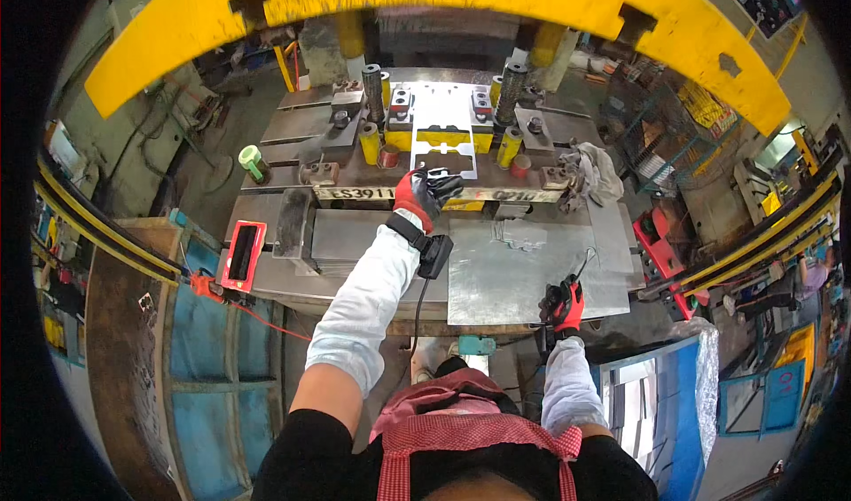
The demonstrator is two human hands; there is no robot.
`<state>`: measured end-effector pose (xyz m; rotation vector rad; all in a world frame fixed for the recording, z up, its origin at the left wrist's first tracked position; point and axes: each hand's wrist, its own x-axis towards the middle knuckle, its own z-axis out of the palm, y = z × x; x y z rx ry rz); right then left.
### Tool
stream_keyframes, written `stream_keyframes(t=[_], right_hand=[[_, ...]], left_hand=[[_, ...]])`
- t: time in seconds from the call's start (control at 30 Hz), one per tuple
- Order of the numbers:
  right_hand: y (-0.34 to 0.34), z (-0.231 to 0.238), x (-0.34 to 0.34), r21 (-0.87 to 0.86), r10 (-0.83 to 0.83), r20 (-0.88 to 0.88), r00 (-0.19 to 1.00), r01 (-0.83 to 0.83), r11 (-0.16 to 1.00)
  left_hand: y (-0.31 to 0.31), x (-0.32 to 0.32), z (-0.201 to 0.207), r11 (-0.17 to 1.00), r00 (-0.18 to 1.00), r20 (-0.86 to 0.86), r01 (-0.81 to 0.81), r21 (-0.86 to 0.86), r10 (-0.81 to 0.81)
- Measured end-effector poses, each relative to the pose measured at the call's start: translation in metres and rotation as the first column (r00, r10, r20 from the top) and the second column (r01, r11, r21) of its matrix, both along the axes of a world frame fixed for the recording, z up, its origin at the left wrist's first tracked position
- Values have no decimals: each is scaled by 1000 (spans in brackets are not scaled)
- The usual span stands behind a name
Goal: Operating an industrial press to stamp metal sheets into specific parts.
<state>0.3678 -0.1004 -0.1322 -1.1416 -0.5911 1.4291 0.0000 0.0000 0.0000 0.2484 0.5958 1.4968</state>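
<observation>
My left fingers (450, 185) are pinching, likely steadying, a silvery cut-out metal sheet (443, 111); right fingers (556, 299) grasping thin dark tool (585, 263).

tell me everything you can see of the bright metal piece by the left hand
The bright metal piece looks thin, flat and silvery, its near part cut with shaped openings, its far part washed out by glare. It lies between dark upright posts; the gloved left hand is at its near edge, grip unclear.
</observation>
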Motion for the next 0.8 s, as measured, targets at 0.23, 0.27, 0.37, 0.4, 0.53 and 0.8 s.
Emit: stream_keyframes(t=[0.23,0.27,0.37,0.4,0.53,0.8], right_hand=[[4,-11,2,106,-78,-55,995,84,991],[4,-14,5,112,-57,-92,994,67,991],[5,-14,7,65,-44,-106,993,51,997],[5,-13,6,65,-48,-109,993,55,996],[3,-1,0,61,-46,-141,989,55,997],[6,-9,2,80,-122,-42,992,125,989]], left_hand=[[-4,5,9,1000,996,87,13,12,-14],[-6,8,12,1000,998,63,-3,1,3],[-5,5,8,1000,999,50,-4,25,3],[-6,4,8,999,998,64,14,49,-18],[-6,3,7,995,988,141,57,77,-68],[-1,1,-3,992,1000,1,24,125,-24]])
